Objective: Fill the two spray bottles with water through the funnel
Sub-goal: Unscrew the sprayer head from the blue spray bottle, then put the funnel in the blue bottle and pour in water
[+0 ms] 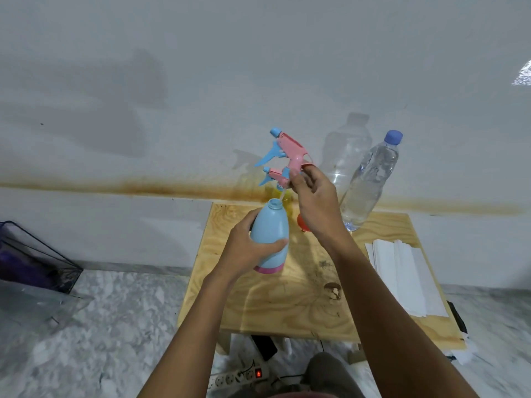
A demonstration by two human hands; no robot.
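My left hand (247,249) grips a light blue spray bottle (271,237) with a pink base, lifted slightly above the wooden table (258,305); its mouth is open. My right hand (314,202) holds a pink-and-blue spray head (288,147) above the bottle. A second spray head (274,177) sits just below at the fingertips, its thin tube reaching down to the blue bottle's mouth. A yellow bottle (285,200) stands behind, mostly hidden. An orange funnel (301,224) peeks out from behind my right wrist. A clear, capped water bottle (370,179) stands at the table's back right.
A stack of white paper (408,278) lies on the table's right side. The wall is close behind the table. A black wire basket (40,259) stands on the floor to the left. A power strip (238,377) lies on the floor below.
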